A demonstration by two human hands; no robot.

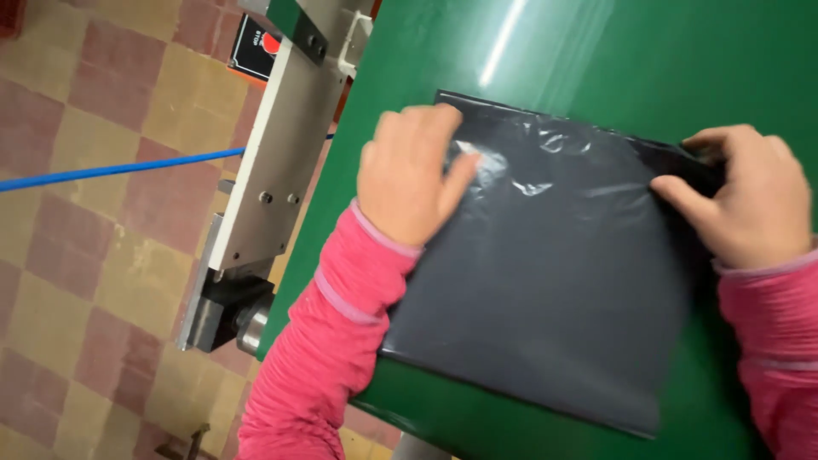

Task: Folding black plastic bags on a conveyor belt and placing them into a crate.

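My left hand (409, 175) covers the dark plastic bag's (545, 281) near corner, and my right hand (750, 200) hides its far one. The green tabletop (596, 51) runs off the frame's top and right edges. My right sleeve (775, 349) is cut off there too.

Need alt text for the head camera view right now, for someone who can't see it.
Two hands in pink sleeves press a flat dark grey plastic bag onto a green table: the left hand lies flat near its top left corner, the right hand pinches its right edge. A metal machine frame stands beside the table over a checkered tile floor.
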